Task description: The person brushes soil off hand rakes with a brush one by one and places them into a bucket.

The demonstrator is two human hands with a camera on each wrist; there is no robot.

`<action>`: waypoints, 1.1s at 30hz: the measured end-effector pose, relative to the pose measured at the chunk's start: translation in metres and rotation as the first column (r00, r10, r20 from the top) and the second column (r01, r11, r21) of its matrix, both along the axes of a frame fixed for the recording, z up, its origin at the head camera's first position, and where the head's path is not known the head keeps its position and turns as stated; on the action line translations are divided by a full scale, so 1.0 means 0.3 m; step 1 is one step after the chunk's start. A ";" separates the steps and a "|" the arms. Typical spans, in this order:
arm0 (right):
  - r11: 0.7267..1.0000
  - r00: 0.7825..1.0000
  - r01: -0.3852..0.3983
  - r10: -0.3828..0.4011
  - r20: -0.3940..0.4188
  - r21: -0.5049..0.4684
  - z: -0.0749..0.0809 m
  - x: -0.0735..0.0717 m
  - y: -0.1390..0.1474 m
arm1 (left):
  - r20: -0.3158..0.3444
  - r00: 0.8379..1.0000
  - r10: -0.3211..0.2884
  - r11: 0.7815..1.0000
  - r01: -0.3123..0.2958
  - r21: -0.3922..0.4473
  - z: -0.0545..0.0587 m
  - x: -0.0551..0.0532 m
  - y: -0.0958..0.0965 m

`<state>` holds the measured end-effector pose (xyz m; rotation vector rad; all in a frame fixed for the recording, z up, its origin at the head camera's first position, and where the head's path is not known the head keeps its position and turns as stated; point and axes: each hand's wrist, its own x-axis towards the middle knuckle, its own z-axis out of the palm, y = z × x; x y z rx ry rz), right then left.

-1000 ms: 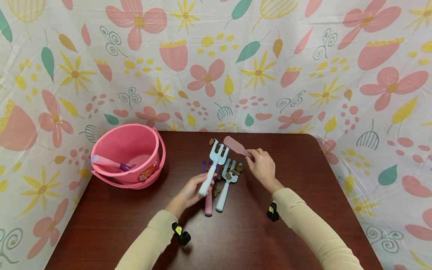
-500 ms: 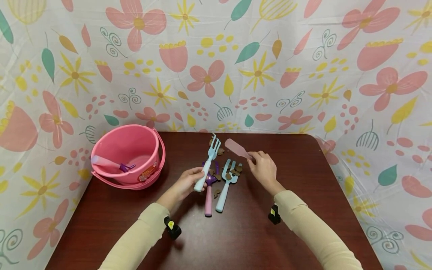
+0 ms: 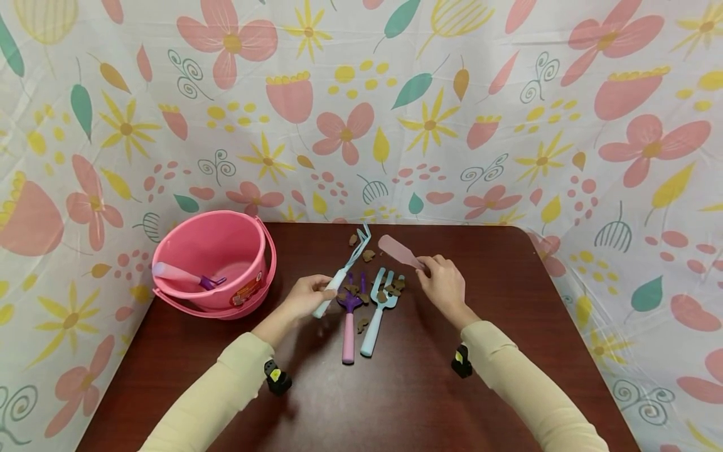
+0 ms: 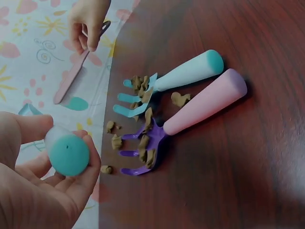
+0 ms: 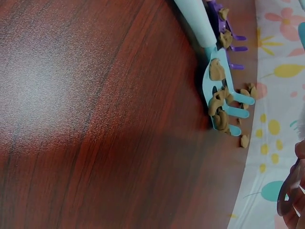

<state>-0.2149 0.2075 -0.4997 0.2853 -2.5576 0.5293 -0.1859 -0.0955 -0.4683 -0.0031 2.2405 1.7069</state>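
Observation:
In the head view, my left hand (image 3: 302,297) grips the pale handle of a light blue hand rake (image 3: 337,280), its bent tines pointing up and away. The left wrist view shows fingers and thumb round the handle near its teal end. My right hand (image 3: 444,284) pinches the dark end of a pink spatula (image 3: 398,251), blade toward the back left. Between the hands, a light blue hand fork (image 3: 370,333) and a purple fork with a pink handle (image 3: 348,339) lie side by side. Brown, dough-like clumps (image 4: 143,148) sit on both forks' heads.
A pink bucket (image 3: 228,235) stands at the left back, with a pink-and-purple tool (image 3: 181,273) leaning inside it. Loose brown bits (image 3: 369,255) lie on the dark wooden table (image 3: 407,402). A flowered cloth (image 3: 344,176) hangs behind the table and at its sides.
My left hand has moved left with the hand rake, off the purple fork, and the rake has turned so its bent tines show side-on. The right hand and spatula have barely moved.

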 end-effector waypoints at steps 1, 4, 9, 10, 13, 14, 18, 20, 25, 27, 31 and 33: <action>1.000 1.000 0.000 0.000 0.002 0.003 -0.001 0.000 0.001 | -0.012 1.000 -0.001 0.999 0.001 -0.035 0.010 0.000 -0.003; 1.000 1.000 -0.001 0.001 0.005 0.007 -0.005 0.001 0.003 | -0.091 0.995 -0.032 0.984 0.015 -0.178 0.027 -0.001 -0.019; 1.000 1.000 -0.002 0.002 -0.002 0.007 -0.007 0.003 0.006 | -0.239 0.962 -0.130 0.906 0.017 -0.423 0.051 -0.002 -0.053; 1.000 1.000 -0.003 0.003 -0.005 0.007 -0.007 0.004 0.006 | -0.255 0.956 -0.147 0.891 0.016 -0.453 0.057 -0.001 -0.059; 1.000 1.000 -0.007 0.007 -0.009 0.006 -0.006 0.005 0.005 | -0.292 0.936 -0.197 0.842 0.009 -0.540 0.081 0.005 -0.071; 1.000 1.000 -0.009 0.009 -0.010 0.007 -0.005 0.004 0.004 | -0.303 0.929 -0.212 0.828 0.005 -0.561 0.089 0.006 -0.074; 1.000 1.000 -0.014 0.015 -0.011 0.011 -0.004 0.003 0.002 | -0.359 0.892 -0.274 0.760 -0.028 -0.649 0.119 0.013 -0.085; 1.000 1.000 -0.016 0.016 -0.012 0.014 -0.004 0.003 0.002 | -0.385 0.869 -0.313 0.715 -0.051 -0.697 0.132 0.016 -0.090; 1.000 1.000 -0.017 0.018 -0.013 0.017 -0.004 0.004 0.004 | -0.421 0.817 -0.394 0.612 -0.109 -0.783 0.167 0.026 -0.100; 1.000 1.000 -0.018 0.019 -0.013 0.018 -0.003 0.004 0.006 | -0.430 0.803 -0.412 0.592 -0.123 -0.796 0.180 0.030 -0.104; 0.999 1.000 -0.023 0.024 -0.003 0.022 0.000 0.007 0.008 | -0.449 0.777 -0.440 0.577 -0.138 -0.805 0.198 0.037 -0.115; 0.999 1.000 -0.025 0.025 0.004 0.025 0.001 0.009 0.009 | -0.460 0.762 -0.456 0.573 -0.144 -0.807 0.205 0.040 -0.122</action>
